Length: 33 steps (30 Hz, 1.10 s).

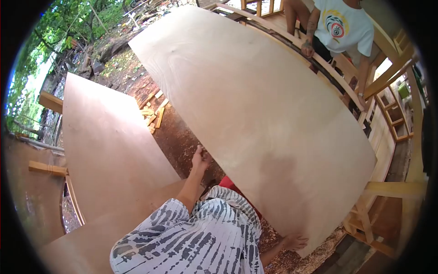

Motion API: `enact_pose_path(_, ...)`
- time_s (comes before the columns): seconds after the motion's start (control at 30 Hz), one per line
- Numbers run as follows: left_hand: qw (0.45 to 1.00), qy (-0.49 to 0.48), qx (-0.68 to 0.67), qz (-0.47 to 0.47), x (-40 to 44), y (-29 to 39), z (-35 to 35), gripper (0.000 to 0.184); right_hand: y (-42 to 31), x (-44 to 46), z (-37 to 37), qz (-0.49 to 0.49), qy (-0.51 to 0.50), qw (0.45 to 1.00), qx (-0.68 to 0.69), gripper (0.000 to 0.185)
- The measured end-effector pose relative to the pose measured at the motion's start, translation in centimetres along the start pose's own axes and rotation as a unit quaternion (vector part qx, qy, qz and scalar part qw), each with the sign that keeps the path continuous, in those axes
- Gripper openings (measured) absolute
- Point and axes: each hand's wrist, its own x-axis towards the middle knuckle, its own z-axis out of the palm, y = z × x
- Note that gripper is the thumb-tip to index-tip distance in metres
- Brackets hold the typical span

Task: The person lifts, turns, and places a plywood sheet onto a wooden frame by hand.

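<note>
One pale sheet (pixel 255 105) adjoins timber framing (pixel 394 189); right grip (pixel 294 242) spread on it, left grip (pixel 201 157) unclear.

The large flat plywood sheet (pixel 237 91) across the centre is pale beige, with wavy, slightly darker grain lines toward its upper left and a brownish-grey shadow low on its right. The tapering plywood sheet (pixel 105 132) at left is pinkish tan. The loose patterned shirt (pixel 196 233) at bottom centre is white with streaky dark-grey patches; the short-sleeved cotton-like T-shirt (pixel 349 39) at upper right is white, printed in yellow, black and red. Slim wooden offcuts (pixel 160 118) left of centre are yellow-orange, the bare earth ground (pixel 175 141) reddish brown.
</note>
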Motion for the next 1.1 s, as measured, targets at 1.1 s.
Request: enact_pose_path(1.1, 0.956, -0.130, 0.262, -0.023, 6.7, 5.7, -1.7, 0.021, -2.4, -0.6, -5.0, 0.055, 0.022, 0.976, 0.212, 0.056)
